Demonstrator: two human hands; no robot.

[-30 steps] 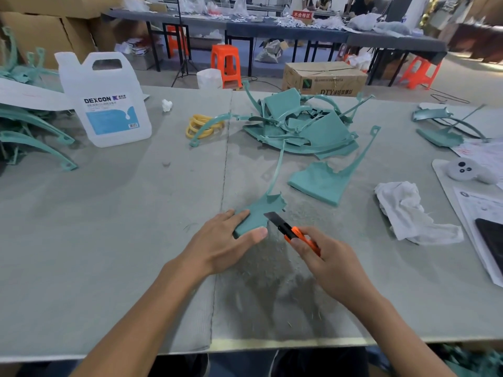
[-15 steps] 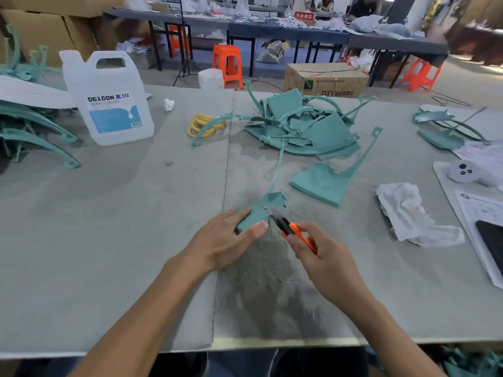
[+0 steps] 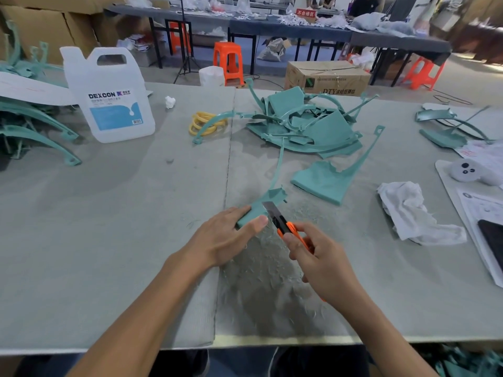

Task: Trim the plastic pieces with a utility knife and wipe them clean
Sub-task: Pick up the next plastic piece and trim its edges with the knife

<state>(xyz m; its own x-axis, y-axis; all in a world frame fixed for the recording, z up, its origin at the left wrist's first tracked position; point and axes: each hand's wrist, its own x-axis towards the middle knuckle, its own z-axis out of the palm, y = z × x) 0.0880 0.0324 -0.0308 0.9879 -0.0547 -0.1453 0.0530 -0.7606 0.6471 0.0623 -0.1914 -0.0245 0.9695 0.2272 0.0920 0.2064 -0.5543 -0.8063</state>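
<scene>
Head view: my left hand [image 3: 226, 240] holds the near end of a teal plastic piece [image 3: 275, 195] between thumb and forefinger, pinning it to the bench [image 3: 109, 240] near the front edge, just right of the seam. My right hand [image 3: 321, 262] grips the orange utility knife [image 3: 284, 227], blade out and laid against the piece's right edge beside my left thumb. Fine shavings litter the bench under both hands. A second flat piece [image 3: 324, 183] lies just beyond, a tangled pile of pieces [image 3: 313, 126] farther back. White rag [image 3: 408, 210] to the right, Dexcon jug [image 3: 111, 96] at back left.
</scene>
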